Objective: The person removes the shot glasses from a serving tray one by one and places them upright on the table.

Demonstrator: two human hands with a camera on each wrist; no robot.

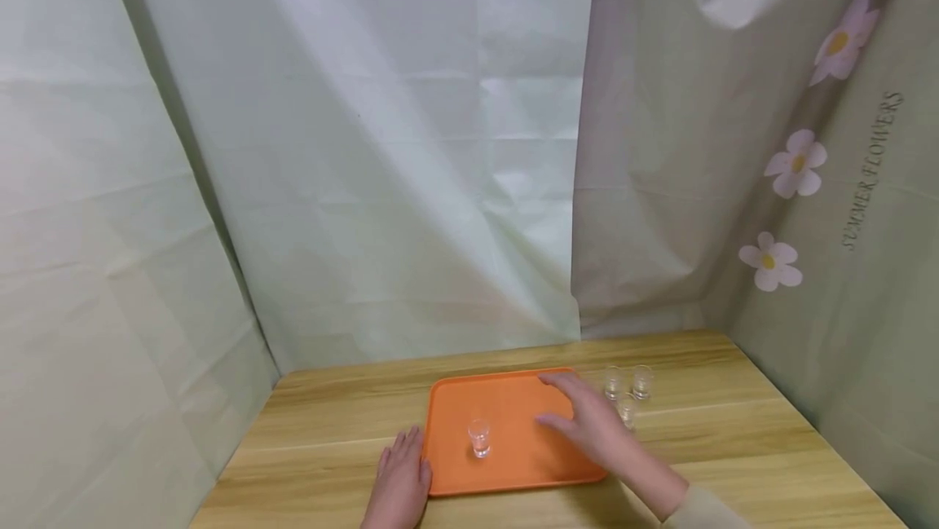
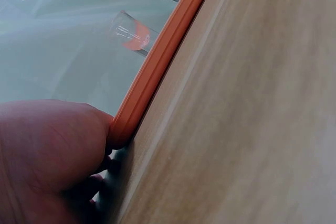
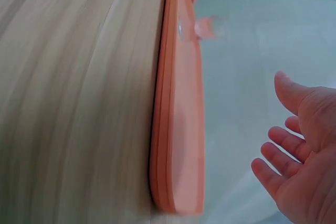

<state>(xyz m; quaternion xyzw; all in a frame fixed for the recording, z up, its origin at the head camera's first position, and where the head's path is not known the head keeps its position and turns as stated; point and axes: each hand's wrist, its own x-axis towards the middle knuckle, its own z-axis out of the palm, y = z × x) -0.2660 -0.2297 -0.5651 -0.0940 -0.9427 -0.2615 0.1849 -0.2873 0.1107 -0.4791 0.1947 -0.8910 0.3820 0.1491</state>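
Observation:
An orange tray (image 1: pixel 513 415) lies on the wooden table, and one small clear shot glass (image 1: pixel 479 438) stands upright on its left half. My left hand (image 1: pixel 402 476) rests at the tray's left edge, its thumb side touching the rim; the left wrist view shows the hand (image 2: pixel 52 150) against the tray's corner. Above the right part of the tray is my right hand (image 1: pixel 594 427), thumb and fingers spread apart with nothing between them. In the right wrist view that hand (image 3: pixel 304 150) is clear of the tray wall (image 3: pixel 168 129).
To the right of the tray, three more clear shot glasses (image 1: pixel 641 382) stand close together on the table (image 1: pixel 734 431). Pale curtains (image 1: pixel 411 146) enclose the table at the back and sides, with printed flowers (image 1: pixel 770 262) on the right one.

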